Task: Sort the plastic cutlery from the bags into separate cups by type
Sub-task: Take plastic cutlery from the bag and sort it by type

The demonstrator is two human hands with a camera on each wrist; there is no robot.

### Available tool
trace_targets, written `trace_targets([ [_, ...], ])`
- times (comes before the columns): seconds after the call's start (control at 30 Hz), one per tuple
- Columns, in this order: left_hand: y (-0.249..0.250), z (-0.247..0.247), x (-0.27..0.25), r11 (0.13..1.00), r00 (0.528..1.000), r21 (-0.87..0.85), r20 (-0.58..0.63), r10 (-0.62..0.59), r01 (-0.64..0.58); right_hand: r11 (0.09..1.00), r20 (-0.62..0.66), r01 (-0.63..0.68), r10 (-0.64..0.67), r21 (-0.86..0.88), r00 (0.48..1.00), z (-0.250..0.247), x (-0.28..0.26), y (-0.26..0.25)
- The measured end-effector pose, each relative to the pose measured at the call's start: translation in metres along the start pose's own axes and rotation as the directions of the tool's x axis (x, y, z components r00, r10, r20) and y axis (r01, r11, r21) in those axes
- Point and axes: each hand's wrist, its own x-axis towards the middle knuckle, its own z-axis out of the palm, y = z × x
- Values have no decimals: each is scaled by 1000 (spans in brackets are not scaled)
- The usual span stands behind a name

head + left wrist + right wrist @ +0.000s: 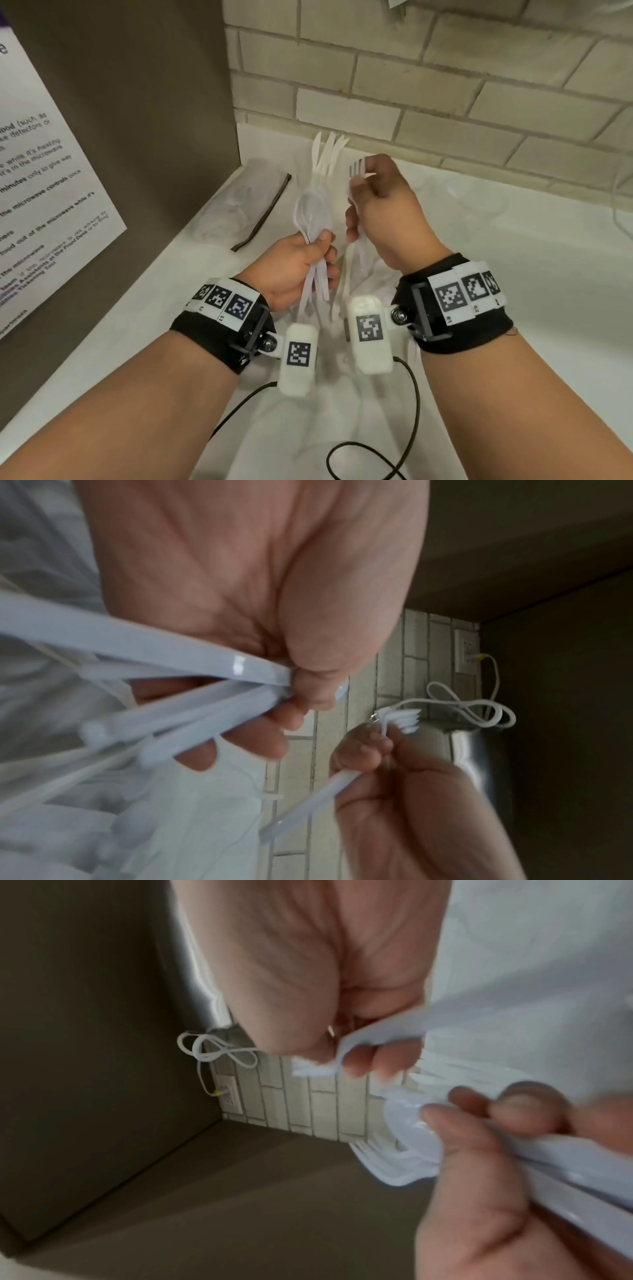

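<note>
My left hand [298, 263] grips a fanned bunch of white plastic cutlery [320, 192] by the handles, with spoon bowls, knife blades and fork heads pointing up toward the wall. In the left wrist view the handles [178, 693] splay out from under the curled fingers. To its right, my right hand [380, 202] pinches a few white forks [357, 168] stacked together, tines up. The right wrist view shows those tines [313, 1068] at the fingertips and the left hand's bunch [407, 1139] close beside them. The two hands are a few centimetres apart above the white counter [513, 274].
A clear zip bag [222, 212] with a dark seal strip [265, 212] lies at the back left. Crumpled clear plastic [325, 421] lies under my wrists. A brown panel [137, 120] with a printed notice stands on the left, and a brick wall [445, 85] behind. Black cables [404, 428] trail near me.
</note>
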Motion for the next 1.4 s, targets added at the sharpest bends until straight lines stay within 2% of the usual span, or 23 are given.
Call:
trace_targets([
  [0.1, 0, -2, -2, 999, 998, 27, 57, -32, 31, 965, 188, 114, -70, -235, 980, -4, 2, 0],
  [0.17, 0, -5, -4, 997, 993, 57, 107, -53, 47, 956, 261, 131, -61, -262, 963, -7, 3, -4],
  [0.27, -1, -7, -4, 993, 993, 105, 107, -58, 46, 901, 358, 221, -79, -374, 930, -7, 5, -10],
  [0.43, 1, -12, -4, 973, 995, 227, 73, -66, 48, 890, 386, 224, -60, -396, 921, -15, 11, -19],
  [0.6, -1, -10, -7, 941, 992, 326, 51, -112, 89, 815, 557, 323, 0, -482, 831, -16, 14, -22],
  [0.73, -6, -13, -7, 929, 990, 358, 65, -129, 97, 740, 569, 365, 30, -565, 822, -16, 16, -20],
  [0.87, -8, -11, -5, 867, 993, 493, 47, -106, 69, 647, 518, 385, 18, -658, 855, -11, 20, -14],
  [0.93, -9, -8, -4, 819, 997, 573, 43, -70, 32, 639, 475, 355, 18, -682, 880, -12, 22, -13],
  [1.0, -11, -7, -3, 831, 997, 554, 33, -68, 38, 695, 403, 299, -14, -654, 915, -13, 22, -14],
  [1.07, -11, -7, -3, 865, 998, 501, 33, -61, 37, 817, 346, 226, -34, -531, 938, -12, 16, -15],
  [1.13, -9, -4, -3, 870, 1000, 492, 15, -24, 13, 915, 326, 123, 10, -385, 945, -7, 9, -12],
  [1.27, -8, 4, 1, 848, 996, 525, -5, 91, -75, 968, 279, -2, 74, -250, 958, -2, 0, -5],
  [1.4, -11, 1, 4, 834, 994, 548, -45, 97, -57, 993, 255, -102, 83, 62, 963, -3, -5, -6],
])
